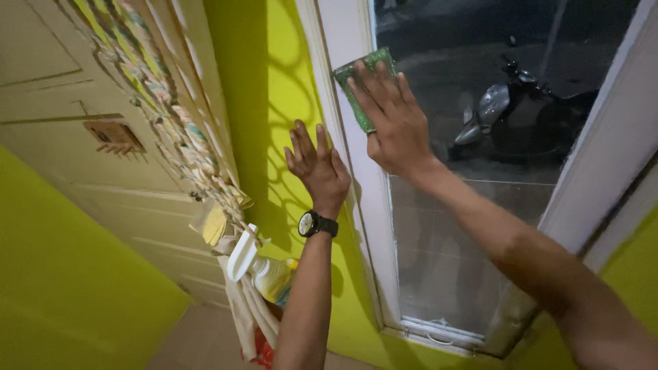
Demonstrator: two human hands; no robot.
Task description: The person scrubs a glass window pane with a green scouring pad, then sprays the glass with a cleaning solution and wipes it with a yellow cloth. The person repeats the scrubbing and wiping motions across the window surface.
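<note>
Right hand (394, 123): fingers spread flat, palm pressing a green scouring pad (361, 85) against the upper left corner of the window pane (473, 205); grip closed on the pad by pressure rather than by curl, thumb tucked under near the white window frame (356, 185).

Left hand (317, 168): open, holding nothing, fingers apart, laid flat on the yellow-green wall (274, 89) just left of the window frame; black wristwatch (312, 223) at the wrist.

Step in hand, by judgement: scrubbing the glass, pad at the top left corner by the frame. Next move, by judgement: steady flat pressure on the pad, strokes kept on the glass and clear of the frame edge, left hand as brace.

Beyond the window pane: parked scooter (504, 106) on dark ground outside, seen through the glass.

Left of the window frame, lower down: white spray bottle (264, 270) with pale cloths hanging beside it, something red below, too dim to name.

Further left of the window frame: cream panelled door (75, 103) with a braided multicoloured rope hanging (175, 130) and a small wooden plaque (113, 136).

In the way: nothing on the glass itself; the bottom of the window frame carries a small metal latch (439, 337), of note for low strokes.
</note>
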